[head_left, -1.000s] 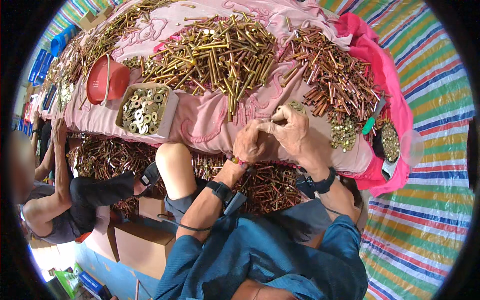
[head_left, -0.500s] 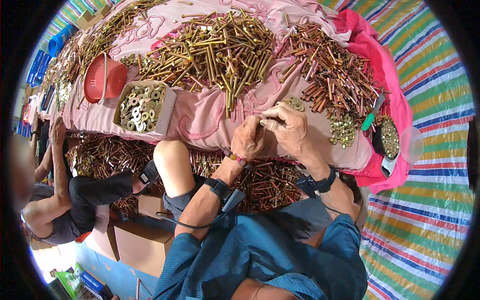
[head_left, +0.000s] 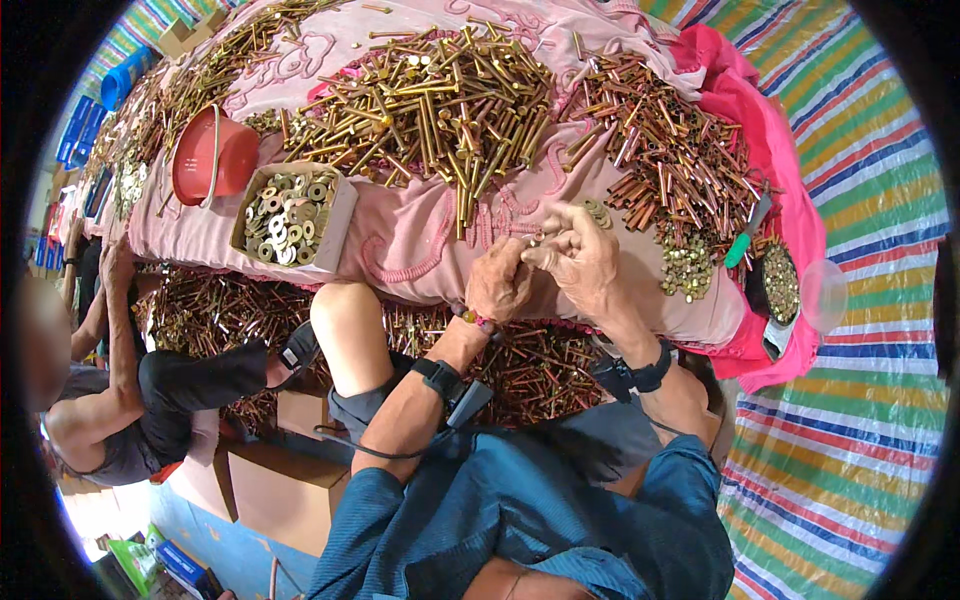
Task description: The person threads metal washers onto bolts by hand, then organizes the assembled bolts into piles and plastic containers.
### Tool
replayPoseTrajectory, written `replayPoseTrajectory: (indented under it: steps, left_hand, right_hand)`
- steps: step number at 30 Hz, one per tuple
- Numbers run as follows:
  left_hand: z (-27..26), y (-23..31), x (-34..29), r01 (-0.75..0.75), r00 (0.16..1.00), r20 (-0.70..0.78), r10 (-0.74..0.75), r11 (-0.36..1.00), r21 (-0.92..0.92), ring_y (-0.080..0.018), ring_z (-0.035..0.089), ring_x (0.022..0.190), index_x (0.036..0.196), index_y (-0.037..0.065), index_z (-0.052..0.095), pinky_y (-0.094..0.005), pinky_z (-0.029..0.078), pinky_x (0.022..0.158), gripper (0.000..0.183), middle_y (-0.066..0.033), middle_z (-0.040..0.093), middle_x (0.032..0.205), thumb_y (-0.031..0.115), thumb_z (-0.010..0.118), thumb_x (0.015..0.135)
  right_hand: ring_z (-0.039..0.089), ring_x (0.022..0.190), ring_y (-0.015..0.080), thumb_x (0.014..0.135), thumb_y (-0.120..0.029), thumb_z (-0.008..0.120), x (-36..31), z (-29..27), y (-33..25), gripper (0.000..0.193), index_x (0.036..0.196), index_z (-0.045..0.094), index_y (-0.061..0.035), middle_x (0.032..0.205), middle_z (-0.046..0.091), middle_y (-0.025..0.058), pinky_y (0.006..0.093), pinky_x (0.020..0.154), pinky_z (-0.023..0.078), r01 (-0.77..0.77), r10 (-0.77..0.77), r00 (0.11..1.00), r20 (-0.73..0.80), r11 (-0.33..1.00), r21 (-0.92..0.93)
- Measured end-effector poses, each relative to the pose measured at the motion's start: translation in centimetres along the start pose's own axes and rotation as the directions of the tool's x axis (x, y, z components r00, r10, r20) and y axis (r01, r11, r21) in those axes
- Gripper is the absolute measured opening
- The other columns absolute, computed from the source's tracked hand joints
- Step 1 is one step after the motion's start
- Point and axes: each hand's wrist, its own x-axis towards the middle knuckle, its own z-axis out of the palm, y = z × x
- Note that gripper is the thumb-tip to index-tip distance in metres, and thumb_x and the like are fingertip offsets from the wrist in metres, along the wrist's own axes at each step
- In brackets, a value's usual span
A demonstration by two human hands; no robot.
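My left hand (head_left: 498, 282) is closed, its knuckles up, near the front edge of a pink cloth (head_left: 400, 215). Close beside it, my right hand (head_left: 580, 262) pinches with thumb and forefinger. A tiny pale piece (head_left: 534, 241) shows where the fingertips meet; its kind is too small to tell, and whatever lies inside the left fist is hidden. Beyond the hands spreads a heap of long brass-coloured bolts (head_left: 450, 110). Coppery metal sleeves (head_left: 670, 140) are piled to the right, with small nuts (head_left: 686, 268) below them. Several washers (head_left: 597, 210) lie just past my right hand.
Left of my hands stand a cardboard box (head_left: 332, 242) of washers and a red bucket (head_left: 225, 160) tipped on its side. A green-handled tool (head_left: 740, 248) lies at the right. Another person (head_left: 90, 410) sits at the far left. More bolts (head_left: 220, 320) lie below the cloth's edge.
My right hand's fingers have lifted and spread a little, uncovering the tiny pale piece at the fingertips. My left hand stays almost in place.
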Motion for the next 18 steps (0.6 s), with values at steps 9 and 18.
replayPoseTrajectory:
  steps: [9, 18]
  left_hand:
    - [-0.6, 0.8, 0.5, -0.002, 1.0, 0.017, 0.002, 1.0, -0.023, -0.0409, 0.062, 0.075, 0.099, 0.004, 0.06, -0.0471, 0.049, 0.064, 0.011, -0.0189, 0.057, 0.08, 0.008, 0.063, 0.089]
    - [-1.6, 0.8, -0.4, 0.15, 0.97, 0.214, -0.115, 0.977, -0.155, -0.0362, 0.066, 0.07, 0.095, 0.006, 0.071, -0.0431, 0.051, 0.063, 0.034, -0.0158, 0.063, 0.075, 0.03, 0.048, 0.103]
  right_hand:
    - [0.065, 0.067, 0.0158, 0.091, -0.023, 0.075, 0.8, -1.2, 2.5, 0.021, 0.093, 0.069, -0.0023, 0.072, 0.066, 0.0086, 0.0322, 0.059, 0.05, -0.054, 0.056, 0.994, 0.089, 0.998, -0.03]
    - [0.063, 0.084, 0.0376, 0.091, -0.007, 0.06, 10.1, -4.8, 7.8, 0.022, 0.11, 0.071, -0.0063, 0.091, 0.061, 0.0179, 0.045, 0.077, 0.051, 0.216, -0.161, 0.976, 0.144, 0.741, -0.636]
